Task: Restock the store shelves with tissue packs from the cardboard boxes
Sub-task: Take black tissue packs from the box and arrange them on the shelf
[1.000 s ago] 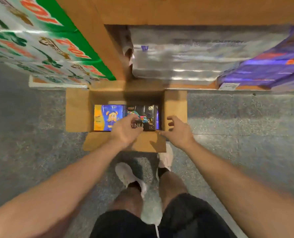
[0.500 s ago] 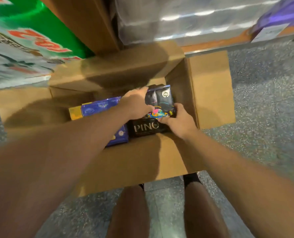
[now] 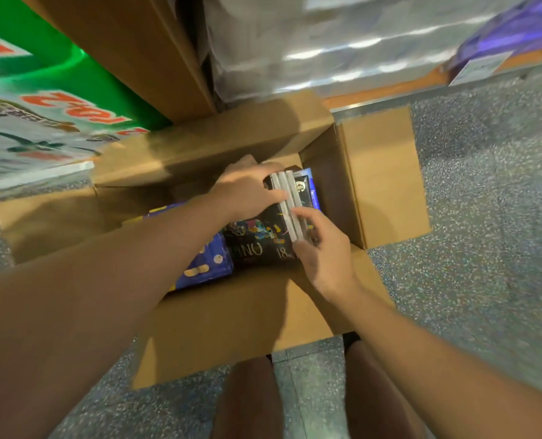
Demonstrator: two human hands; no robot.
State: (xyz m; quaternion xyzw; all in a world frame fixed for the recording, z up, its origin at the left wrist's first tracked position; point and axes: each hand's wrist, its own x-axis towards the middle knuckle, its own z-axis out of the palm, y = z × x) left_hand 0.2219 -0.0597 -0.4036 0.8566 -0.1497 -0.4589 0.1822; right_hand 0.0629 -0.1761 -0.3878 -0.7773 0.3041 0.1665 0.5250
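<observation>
Black plastic-wrapped tissue pack (image 3: 263, 245) sits inside the open brown cardboard box (image 3: 383, 172) on the speckled grey floor (image 3: 485, 201), beside a blue tissue pack (image 3: 206, 264). Left hand (image 3: 247, 190) clasps its far end; right hand (image 3: 323, 248) clasps its near right corner.

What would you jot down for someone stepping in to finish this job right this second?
Left hand: grips the far end of the black tissue pack.
Right hand: grips its near right edge.
The pack lies inside the open cardboard box on the floor, beside a blue pack.
Done: box opened, pack gripped by both hands.
Left: lift it out, place it on the shelf behind the box, then do the blue pack.
</observation>
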